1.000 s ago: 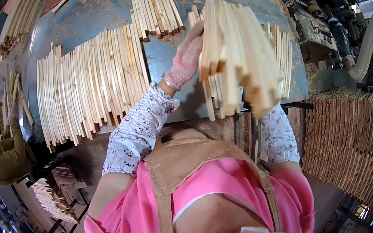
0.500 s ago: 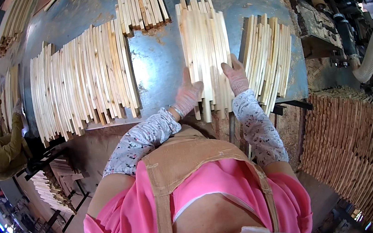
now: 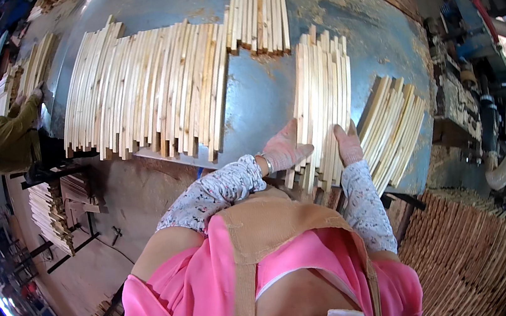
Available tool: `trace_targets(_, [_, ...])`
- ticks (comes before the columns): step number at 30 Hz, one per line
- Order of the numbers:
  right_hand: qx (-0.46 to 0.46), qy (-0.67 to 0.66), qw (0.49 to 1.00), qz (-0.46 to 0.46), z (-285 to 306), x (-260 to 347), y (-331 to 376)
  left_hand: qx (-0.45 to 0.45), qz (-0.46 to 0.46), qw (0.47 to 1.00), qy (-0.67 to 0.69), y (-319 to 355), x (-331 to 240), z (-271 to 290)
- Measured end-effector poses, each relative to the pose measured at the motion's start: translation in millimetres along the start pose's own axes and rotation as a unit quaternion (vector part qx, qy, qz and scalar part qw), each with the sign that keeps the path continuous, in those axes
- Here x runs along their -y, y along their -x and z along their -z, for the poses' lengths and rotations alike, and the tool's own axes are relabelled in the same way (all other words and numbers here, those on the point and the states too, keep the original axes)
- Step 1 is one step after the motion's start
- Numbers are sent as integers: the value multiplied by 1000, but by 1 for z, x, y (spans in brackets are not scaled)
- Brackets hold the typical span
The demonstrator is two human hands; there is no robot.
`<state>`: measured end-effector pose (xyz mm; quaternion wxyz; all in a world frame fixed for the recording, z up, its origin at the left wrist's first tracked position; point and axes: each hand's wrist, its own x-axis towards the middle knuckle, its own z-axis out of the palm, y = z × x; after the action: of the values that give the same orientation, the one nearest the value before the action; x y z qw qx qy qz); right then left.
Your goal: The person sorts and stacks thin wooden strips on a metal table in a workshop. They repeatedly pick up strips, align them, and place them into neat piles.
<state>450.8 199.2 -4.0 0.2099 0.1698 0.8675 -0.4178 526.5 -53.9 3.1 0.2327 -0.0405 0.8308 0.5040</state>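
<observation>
I see the left hand [image 3: 285, 147] part open, thumb and fingers spread against the left side of a bundle of long, pale wooden strips [image 3: 322, 89]. Right hand [image 3: 348, 144] likewise part open, at its right side; can't tell how firm the hold is. Bundle lies at the near edge of the blue-grey metal desk [image 3: 258, 97]. Smaller fanned batch of pale strips [image 3: 394, 132] sits by the near right corner.
</observation>
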Motion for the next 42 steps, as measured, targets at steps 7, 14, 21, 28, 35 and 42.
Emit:
trace_targets(7, [-205,57,956,203,-13,47,11,-128,-6,902,-412,35,49,106])
trace_targets(14, [170,-61,966,187,-196,167,52,-182,133,897,-381,60,90,167])
trace_targets(21, [211,-113,963,123,-333,219,40,-203,62,895,-392,69,139,194])
trace_targets(28, [299,-211,929,56,-456,317,80,-288,70,894,-336,113,225,316])
trace_targets(35, [297,-55,936,184,-569,383,82,-346,130,879,-302,123,304,412])
trace_targets(42, [353,130,906,195,-563,427,74,-365,100,851,-364,136,317,449])
